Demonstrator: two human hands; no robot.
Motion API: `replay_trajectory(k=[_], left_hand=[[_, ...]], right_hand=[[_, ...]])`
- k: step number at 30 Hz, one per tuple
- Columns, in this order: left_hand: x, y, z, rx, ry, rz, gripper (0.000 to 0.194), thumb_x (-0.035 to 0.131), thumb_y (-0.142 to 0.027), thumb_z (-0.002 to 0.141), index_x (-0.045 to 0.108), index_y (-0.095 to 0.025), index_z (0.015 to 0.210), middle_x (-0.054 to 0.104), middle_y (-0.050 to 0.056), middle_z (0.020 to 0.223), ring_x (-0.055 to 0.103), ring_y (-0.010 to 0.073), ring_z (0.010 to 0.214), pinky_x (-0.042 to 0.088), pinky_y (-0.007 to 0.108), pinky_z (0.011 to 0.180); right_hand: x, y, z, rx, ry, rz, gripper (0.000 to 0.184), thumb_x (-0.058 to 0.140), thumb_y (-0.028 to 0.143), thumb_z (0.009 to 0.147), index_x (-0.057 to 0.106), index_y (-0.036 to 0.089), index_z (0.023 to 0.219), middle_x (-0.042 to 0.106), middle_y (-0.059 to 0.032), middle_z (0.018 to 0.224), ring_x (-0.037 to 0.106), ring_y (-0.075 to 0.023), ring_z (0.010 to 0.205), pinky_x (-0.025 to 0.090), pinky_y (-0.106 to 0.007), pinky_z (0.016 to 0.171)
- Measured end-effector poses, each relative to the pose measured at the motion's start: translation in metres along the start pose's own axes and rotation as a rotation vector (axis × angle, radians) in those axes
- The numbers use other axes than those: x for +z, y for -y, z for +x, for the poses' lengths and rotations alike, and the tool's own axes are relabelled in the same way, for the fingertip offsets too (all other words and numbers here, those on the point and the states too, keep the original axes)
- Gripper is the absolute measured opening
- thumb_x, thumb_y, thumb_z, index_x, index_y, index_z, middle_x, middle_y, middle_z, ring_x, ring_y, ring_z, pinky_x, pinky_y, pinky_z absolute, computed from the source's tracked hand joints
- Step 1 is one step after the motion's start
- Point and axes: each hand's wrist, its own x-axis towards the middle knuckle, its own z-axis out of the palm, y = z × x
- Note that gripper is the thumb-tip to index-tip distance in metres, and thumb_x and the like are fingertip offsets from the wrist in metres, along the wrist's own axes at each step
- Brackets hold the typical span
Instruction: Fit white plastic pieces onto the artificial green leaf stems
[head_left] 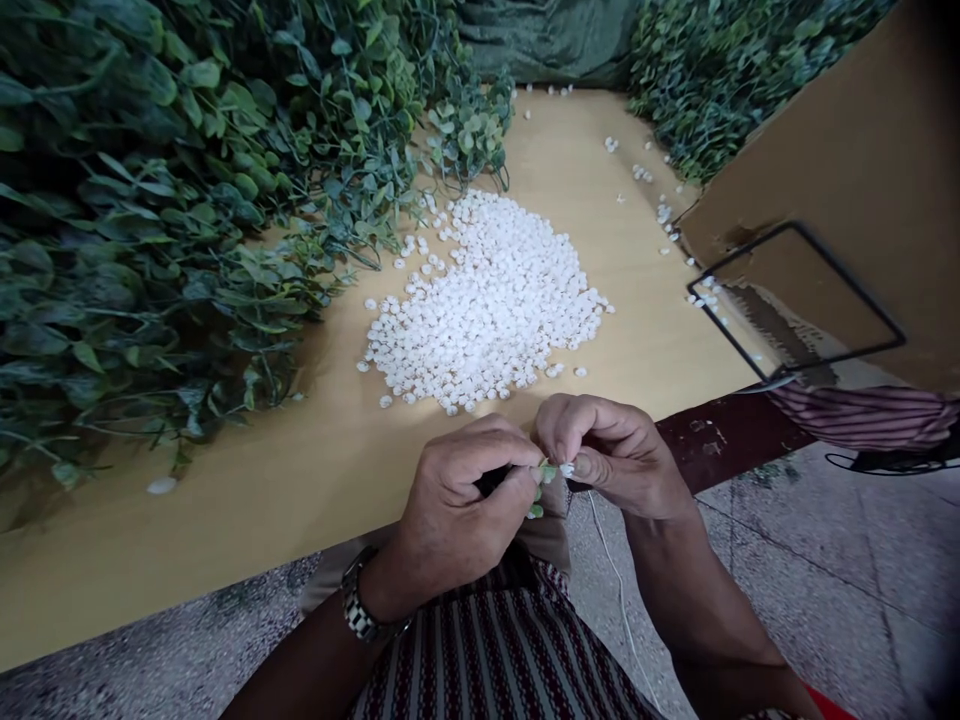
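Just past the table's near edge, my left hand [469,500] pinches a small green leafy sprig [548,472] between thumb and forefinger. A tiny white bead-like piece [567,469] sits at the sprig's tip, held in the closed thumb and fingers of my right hand [619,450]. Whether the white piece is fixed on the sprig I cannot tell. Beyond both hands, a heap of small white pieces [495,300] of the same sort lies spread on the table.
Artificial green foliage [187,200] is piled along the left of the tan table [300,510], with more foliage [705,80] at the back right. On the right stand a cardboard sheet [847,180] and a black wire frame [795,225]. A white cord [619,590] hangs below my right hand.
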Motion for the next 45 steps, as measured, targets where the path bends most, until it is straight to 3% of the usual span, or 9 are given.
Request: replay_trajectory(k=[23,45], left_hand=[[0.0012,0.0007,-0.0010,0.033,0.027,0.038,0.019,0.053,0.004,0.074,0.064,-0.008,0.064,0.059,0.005,0.060,0.053,0.0108,0.057,0.044,0.022,0.053],[0.0023,0.0024,-0.0012,0.046,0.023,0.043,0.022,0.051,0.002,0.074,0.059,-0.015,0.062,0.060,0.001,0.058,0.053,0.0107,0.056,0.046,0.022,0.053]], right_hand=[[0.0003,0.0000,-0.0043,-0.028,-0.018,-0.137,0.001,0.063,0.015,0.082,0.064,0.015,0.082,0.057,-0.0017,0.073,0.053,-0.0126,0.069,0.042,-0.029,0.064],[0.0013,-0.0001,-0.0020,-0.006,-0.013,-0.164,0.003,0.064,0.015,0.081,0.064,0.016,0.078,0.055,0.0000,0.069,0.050,-0.0110,0.064,0.041,-0.027,0.059]])
